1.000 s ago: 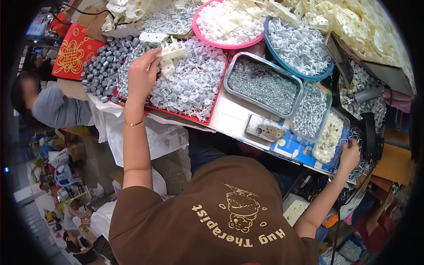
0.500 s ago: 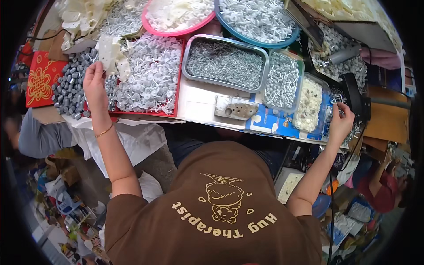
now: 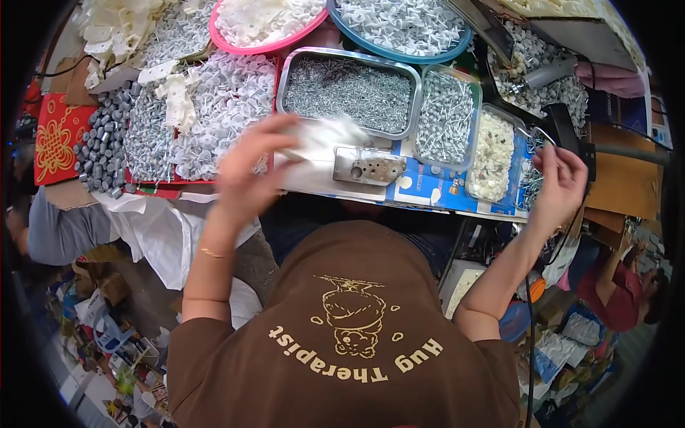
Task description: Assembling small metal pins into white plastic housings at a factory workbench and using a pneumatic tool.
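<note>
Beside the block (image 3: 369,167), our blurred left hand (image 3: 254,160) grips a white piece (image 3: 322,138); near the tub (image 3: 519,167), our right hand (image 3: 562,184) pinches a thin metal hook (image 3: 546,135).

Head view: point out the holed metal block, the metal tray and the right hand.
Holed metal block (image 3: 371,168): head view, holed face.
Metal tray (image 3: 417,96): head view, right rim.
Right hand (image 3: 561,181): head view, mid-hand.

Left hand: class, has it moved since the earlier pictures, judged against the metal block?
Yes: the left hand has moved to the right, closer to the metal block.
</note>
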Demonstrator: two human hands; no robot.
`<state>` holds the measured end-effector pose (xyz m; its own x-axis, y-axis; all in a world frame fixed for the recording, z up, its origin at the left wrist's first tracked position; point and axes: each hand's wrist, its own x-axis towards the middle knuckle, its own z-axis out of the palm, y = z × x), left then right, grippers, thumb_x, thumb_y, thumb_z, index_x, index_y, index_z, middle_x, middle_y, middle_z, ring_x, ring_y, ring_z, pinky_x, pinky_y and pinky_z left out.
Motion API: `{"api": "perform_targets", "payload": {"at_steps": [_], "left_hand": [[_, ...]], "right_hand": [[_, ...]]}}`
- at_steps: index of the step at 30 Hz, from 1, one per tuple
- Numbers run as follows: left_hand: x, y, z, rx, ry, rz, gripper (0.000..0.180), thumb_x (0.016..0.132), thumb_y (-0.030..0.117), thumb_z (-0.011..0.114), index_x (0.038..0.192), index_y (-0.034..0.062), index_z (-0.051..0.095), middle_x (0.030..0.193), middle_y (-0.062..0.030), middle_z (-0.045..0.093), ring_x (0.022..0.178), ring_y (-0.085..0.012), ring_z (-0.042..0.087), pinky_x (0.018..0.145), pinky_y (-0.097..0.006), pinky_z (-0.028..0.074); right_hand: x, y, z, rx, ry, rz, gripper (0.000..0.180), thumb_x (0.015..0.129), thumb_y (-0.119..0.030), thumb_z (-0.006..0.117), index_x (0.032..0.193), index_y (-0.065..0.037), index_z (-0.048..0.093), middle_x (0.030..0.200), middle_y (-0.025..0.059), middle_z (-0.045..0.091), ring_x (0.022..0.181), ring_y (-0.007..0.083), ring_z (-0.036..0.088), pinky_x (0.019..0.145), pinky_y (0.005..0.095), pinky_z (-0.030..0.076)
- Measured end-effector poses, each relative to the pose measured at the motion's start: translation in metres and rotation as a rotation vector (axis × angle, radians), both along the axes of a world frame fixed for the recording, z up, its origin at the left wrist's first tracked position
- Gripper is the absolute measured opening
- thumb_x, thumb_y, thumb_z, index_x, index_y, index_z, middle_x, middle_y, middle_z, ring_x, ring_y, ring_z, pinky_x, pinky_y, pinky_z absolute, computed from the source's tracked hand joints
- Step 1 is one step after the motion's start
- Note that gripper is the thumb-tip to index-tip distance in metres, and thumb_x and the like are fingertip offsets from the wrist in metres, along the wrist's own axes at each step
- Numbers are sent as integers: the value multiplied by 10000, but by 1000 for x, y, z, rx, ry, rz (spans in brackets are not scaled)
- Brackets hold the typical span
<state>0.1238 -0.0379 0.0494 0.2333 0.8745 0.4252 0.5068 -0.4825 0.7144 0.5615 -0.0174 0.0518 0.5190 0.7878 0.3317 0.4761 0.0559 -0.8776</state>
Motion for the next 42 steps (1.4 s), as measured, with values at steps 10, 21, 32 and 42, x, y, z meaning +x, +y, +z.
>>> {"api": "perform_targets", "payload": {"at_steps": [10,21,32,42], "left_hand": [[63,-13,-38,41,224,-218,260,780,116,797,1032,94,739,1251,-94,683,1165,-301,618,1014,-451,469],[75,-19,-27,53,423,-112,182,796,105,750,975,135,727,1192,-20,715,1093,-224,631,1079,-503,354],[82,-25,-36,87,361,-4,229,787,53,743,1012,86,731,1066,-24,739,893,-223,635,965,-426,411],[93,-13,-44,164,288,178,219,794,23,717,1010,48,696,823,-45,635,823,-254,552,909,-414,400]], "right_hand": [[-89,-32,17,-84,348,490,71,964,-50,676,967,17,653,1044,161,720,787,133,661,735,263,533],[-131,-37,-27,-216,587,648,184,1065,-143,537,960,9,545,1027,140,662,879,172,670,914,393,595],[-127,-37,-27,-262,569,668,192,1065,-155,541,961,6,548,1022,140,667,874,170,675,895,363,591],[-131,-34,-25,-102,622,695,194,1072,-146,518,951,4,533,1019,143,653,863,146,643,925,429,594]]}}
